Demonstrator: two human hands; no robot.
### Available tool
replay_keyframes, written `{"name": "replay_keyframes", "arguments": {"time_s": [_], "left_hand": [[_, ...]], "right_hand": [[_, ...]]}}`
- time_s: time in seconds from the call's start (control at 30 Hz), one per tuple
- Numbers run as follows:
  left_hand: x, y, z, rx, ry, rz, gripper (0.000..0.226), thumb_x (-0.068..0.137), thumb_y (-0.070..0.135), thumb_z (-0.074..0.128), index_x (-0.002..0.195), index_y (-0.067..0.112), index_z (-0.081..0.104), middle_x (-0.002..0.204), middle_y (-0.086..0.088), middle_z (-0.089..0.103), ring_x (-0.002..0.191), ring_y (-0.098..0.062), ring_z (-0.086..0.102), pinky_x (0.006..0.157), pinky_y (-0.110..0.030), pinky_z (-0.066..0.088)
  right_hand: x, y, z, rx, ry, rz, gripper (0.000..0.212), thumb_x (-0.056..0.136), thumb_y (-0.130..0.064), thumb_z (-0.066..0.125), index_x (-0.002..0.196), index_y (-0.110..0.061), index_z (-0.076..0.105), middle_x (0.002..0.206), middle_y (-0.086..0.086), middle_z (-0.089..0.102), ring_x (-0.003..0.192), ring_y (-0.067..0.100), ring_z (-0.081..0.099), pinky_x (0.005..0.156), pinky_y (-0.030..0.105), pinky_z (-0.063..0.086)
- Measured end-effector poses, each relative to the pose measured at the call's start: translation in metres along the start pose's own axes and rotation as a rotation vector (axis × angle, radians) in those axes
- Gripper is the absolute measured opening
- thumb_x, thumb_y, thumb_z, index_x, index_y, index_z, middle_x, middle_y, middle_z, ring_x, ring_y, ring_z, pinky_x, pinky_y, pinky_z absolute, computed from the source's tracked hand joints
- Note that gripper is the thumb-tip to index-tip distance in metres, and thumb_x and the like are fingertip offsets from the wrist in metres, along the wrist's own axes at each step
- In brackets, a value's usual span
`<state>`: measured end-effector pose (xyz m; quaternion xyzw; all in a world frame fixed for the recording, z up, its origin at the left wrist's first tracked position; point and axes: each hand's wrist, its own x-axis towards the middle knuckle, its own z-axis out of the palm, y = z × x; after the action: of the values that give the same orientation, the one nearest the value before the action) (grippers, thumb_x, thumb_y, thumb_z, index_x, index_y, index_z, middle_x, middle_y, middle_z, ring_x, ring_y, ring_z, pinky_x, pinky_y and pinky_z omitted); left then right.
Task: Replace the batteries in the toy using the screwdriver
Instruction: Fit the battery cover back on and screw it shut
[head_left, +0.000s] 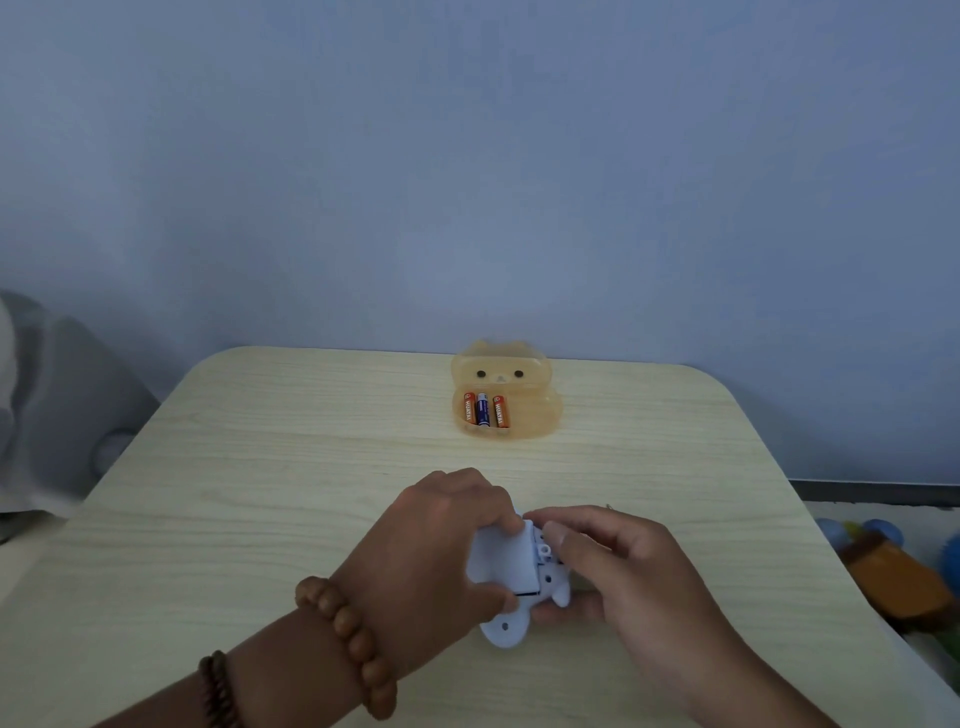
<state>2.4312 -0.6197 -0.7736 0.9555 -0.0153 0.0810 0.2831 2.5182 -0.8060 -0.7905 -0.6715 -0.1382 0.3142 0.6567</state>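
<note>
Gripping a pale blue toy (511, 571) w/ both hands near table (311, 467) front: left hand (441, 540) fingers clamp it, right hand (623, 566) cups it. Batteries (485, 409) sit in orange tray (540, 410) beyond.

Worktop (260, 467) is mostly bare: whole left half and right side open for a hand to pass. Only standing obstacle is the amber bear-shaped box (506, 397) near far edge, centre-right, w/ three batteries (484, 409) upright inside. Near centre is taken up by left hand (447, 540) and right hand (618, 566), both closed round the pale toy (511, 582). Clear strip between hands and box.
</note>
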Motion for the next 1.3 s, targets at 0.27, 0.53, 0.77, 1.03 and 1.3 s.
{"name": "replay_keyframes", "arguments": {"time_s": [0.27,0.53,0.77,1.03,1.3], "left_hand": [[0.000,0.003,0.001,0.008,-0.028,0.007,0.043,0.069,0.037,0.081,0.106,0.034,0.061,0.107,0.021,0.054,0.099,-0.001,0.048,0.084,-0.023,0.044],[0.003,-0.004,0.000,0.001,-0.067,0.036,0.045,0.069,0.042,0.080,0.110,0.035,0.062,0.108,0.025,0.049,0.100,-0.002,0.048,0.084,-0.019,0.042],[-0.002,-0.025,0.006,-0.274,0.044,-0.041,0.048,0.058,0.051,0.087,0.100,0.037,0.069,0.103,0.017,0.063,0.100,-0.006,0.062,0.077,-0.026,0.057],[-0.003,-0.032,0.009,-0.616,-0.025,-0.258,0.031,0.072,0.018,0.084,0.095,0.037,0.076,0.110,0.009,0.070,0.105,-0.008,0.066,0.086,-0.025,0.054],[-0.006,-0.018,0.006,-0.239,-0.005,-0.061,0.043,0.065,0.053,0.080,0.103,0.041,0.064,0.136,0.036,0.044,0.125,0.014,0.042,0.091,-0.015,0.047]], "right_hand": [[-0.005,-0.003,0.003,-0.040,0.021,-0.021,0.014,0.090,-0.008,0.067,0.099,-0.011,0.078,0.088,0.015,0.079,0.079,0.035,0.076,0.069,0.044,0.063],[-0.005,-0.004,0.003,-0.086,0.023,-0.012,0.016,0.090,-0.008,0.068,0.104,-0.012,0.075,0.086,0.018,0.079,0.074,0.040,0.076,0.074,0.048,0.063],[-0.004,-0.002,0.003,-0.088,0.050,-0.036,0.015,0.090,-0.010,0.068,0.101,-0.016,0.076,0.072,0.023,0.074,0.067,0.039,0.074,0.079,0.056,0.060],[-0.006,0.001,0.000,-0.062,0.056,-0.030,0.014,0.089,-0.010,0.069,0.099,-0.015,0.077,0.067,0.025,0.071,0.063,0.032,0.072,0.069,0.038,0.062],[-0.008,0.007,0.002,-0.163,0.053,-0.051,0.017,0.089,-0.013,0.072,0.103,-0.020,0.076,0.082,0.011,0.079,0.076,0.029,0.077,0.078,0.049,0.062]]}}
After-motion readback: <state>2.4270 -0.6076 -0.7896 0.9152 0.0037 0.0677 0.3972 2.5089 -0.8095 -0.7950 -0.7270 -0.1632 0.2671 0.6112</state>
